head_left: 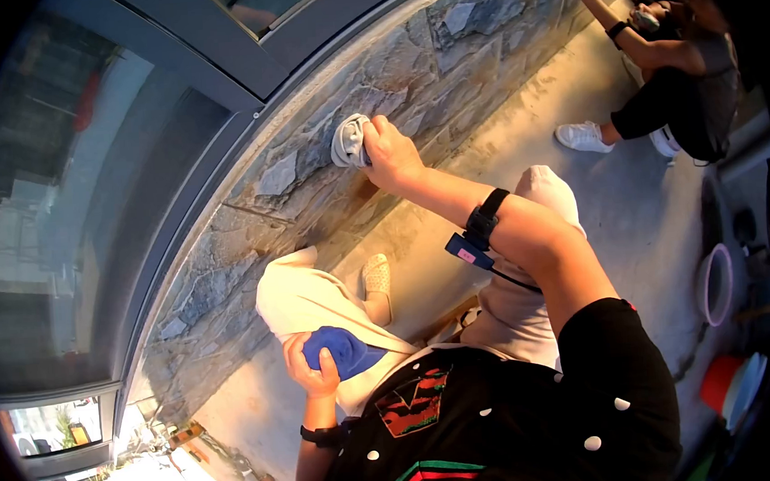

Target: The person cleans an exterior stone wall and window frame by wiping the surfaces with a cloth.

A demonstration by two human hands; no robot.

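My right hand (391,159) is closed around a crumpled greyish-white cloth (350,141). The cloth is held up against the stone wall (310,170), and I cannot tell how firmly it presses. Lower down, at my left knee, my left hand (315,373) grips a bunched blue cloth (343,351) that rests by my light trousers (305,300). The thumb lies over its front, and the other fingers are partly behind it.
Above the wall runs a grey-framed window (258,116). Another person (688,72) sits low at the upper right, one arm raised to the wall. A pale hoop-like rim (716,285) and a red basin (722,382) stand at the right.
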